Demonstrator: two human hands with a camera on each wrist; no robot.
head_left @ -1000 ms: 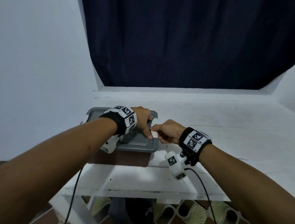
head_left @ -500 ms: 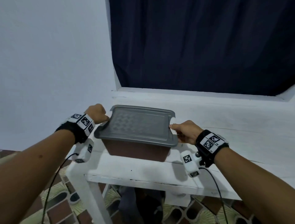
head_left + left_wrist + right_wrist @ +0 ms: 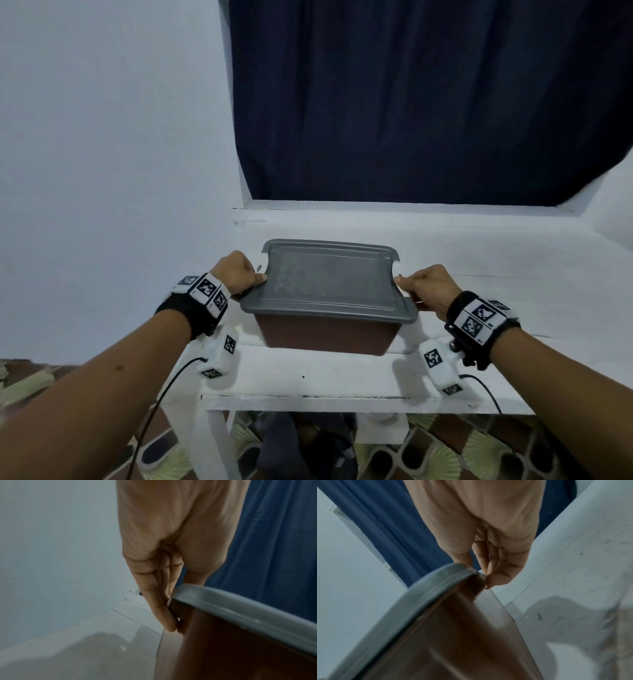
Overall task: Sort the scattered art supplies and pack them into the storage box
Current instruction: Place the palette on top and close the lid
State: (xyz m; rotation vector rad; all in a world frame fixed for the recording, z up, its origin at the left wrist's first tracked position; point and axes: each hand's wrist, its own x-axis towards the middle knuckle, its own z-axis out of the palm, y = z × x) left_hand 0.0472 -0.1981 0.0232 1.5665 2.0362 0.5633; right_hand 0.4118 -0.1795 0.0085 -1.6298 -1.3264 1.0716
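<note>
A: The hands sit at either short end of the storage box (image 3: pixel 325 334). The left hand (image 3: pixel 238 274) is at the box's nine o'clock, its fingers (image 3: pixel 164 615) curled in under the rim and the thumb lying on top of the lid (image 3: pixel 327 279), so it holds that edge in a pinch. The right hand (image 3: pixel 428 286) is at three o'clock, doing the same in mirror: thumb on the lid's edge, fingers (image 3: pixel 498 574) tucked beneath it.

B: So what is the step, as you judge it?

A: With the lid on and no loose supplies in sight, I take it to be seating the lid or shifting the packed box. Either way, keep both ends level and press or lift evenly. If one side leads, the lid may pop up at the far corner, or the contents may slide.

B: Anything about the grip itself?

A: The rim is thin, and only fingertips catch it. I would hook the fingers deeper under the lip before trusting it with weight.

B: And the box?

A: It stands on the white tabletop (image 3: pixel 308 380), close to the near edge and towards its left end. The body is reddish-brown plastic tapering downwards. The lid is grey, rectangular, with a raised border, a faint chequered texture and a scooped notch at each short end. What lies inside is hidden.
</note>
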